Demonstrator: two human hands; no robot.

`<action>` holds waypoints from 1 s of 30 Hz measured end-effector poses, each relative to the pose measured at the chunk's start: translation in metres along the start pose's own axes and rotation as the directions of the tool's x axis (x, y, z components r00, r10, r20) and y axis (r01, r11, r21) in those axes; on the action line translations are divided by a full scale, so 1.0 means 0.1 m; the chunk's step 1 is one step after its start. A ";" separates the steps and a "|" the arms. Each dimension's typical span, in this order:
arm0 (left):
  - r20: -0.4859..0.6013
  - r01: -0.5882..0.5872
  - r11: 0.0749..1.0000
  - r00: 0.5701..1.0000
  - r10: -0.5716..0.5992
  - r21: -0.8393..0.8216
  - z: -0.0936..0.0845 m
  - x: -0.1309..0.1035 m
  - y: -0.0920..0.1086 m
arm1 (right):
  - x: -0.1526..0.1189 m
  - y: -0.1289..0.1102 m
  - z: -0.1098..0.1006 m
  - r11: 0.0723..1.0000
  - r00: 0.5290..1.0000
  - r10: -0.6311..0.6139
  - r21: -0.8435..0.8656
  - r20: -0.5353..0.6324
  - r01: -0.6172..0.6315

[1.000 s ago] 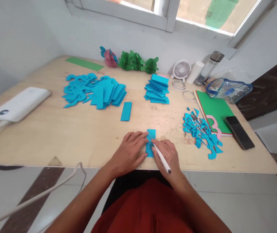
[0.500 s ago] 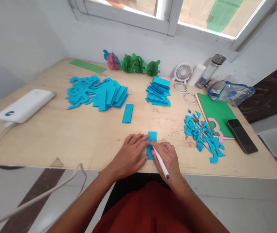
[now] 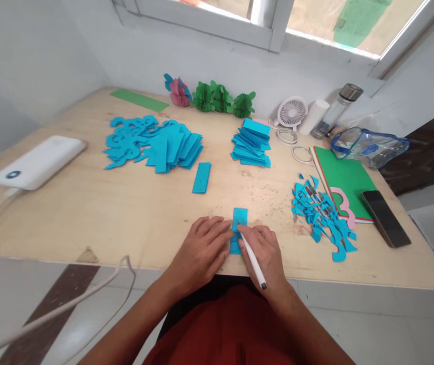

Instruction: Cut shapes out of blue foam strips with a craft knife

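Note:
A small blue paper strip [image 3: 240, 216] lies upright on the wooden table near its front edge. My left hand [image 3: 203, 249] rests flat beside it, fingertips on the strip's left side. My right hand [image 3: 264, 253] is closed around a white pen [image 3: 253, 258], its tip end down at the paper. Another blue strip [image 3: 201, 177] lies alone farther up. Behind it sits a fanned pile of blue strips [image 3: 173, 147] beside curly blue cutouts [image 3: 125, 139]. A second stack of blue strips [image 3: 251, 144] is at the back centre.
Blue scraps [image 3: 323, 213] lie right, by a green book [image 3: 348, 177], pink cutout [image 3: 342, 203] and black phone [image 3: 386, 218]. A power bank [image 3: 40, 161] is left. A fan [image 3: 292, 112], bottle [image 3: 336, 111], clear pouch [image 3: 371, 147] and green paper figures [image 3: 220, 98] stand behind.
The view has shifted slightly. My left thumb has drawn back from the strip's lower part, and my right hand with the pen has moved little over the paper.

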State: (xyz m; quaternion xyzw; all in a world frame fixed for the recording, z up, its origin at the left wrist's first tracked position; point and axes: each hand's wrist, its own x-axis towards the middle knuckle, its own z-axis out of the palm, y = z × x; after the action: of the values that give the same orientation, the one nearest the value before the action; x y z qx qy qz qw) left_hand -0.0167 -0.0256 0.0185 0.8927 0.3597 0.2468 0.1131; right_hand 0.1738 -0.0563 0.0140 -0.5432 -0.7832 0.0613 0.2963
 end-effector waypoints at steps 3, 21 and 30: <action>0.009 0.011 1.000 1.000 -0.011 0.009 -0.03 0.01 -0.08 | 0.01 -0.01 0.00 1.000 1.000 0.003 0.005 -0.009 -0.003; 0.289 -0.147 0.980 0.940 0.181 -0.138 -0.18 0.28 -0.55 | 0.04 -0.04 -0.03 1.000 1.000 -0.001 0.012 -0.005 0.001; 0.295 -0.175 0.977 0.934 0.203 -0.119 -0.15 0.27 -0.57 | 0.05 -0.03 -0.02 1.000 1.000 -0.011 0.005 -0.026 0.011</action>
State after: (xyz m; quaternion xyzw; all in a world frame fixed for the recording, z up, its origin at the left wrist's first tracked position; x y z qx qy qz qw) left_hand -0.0411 0.0344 0.0194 0.9444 0.2387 0.1315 0.1838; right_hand 0.1710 -0.0537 0.0194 -0.5390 -0.7821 0.0544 0.3081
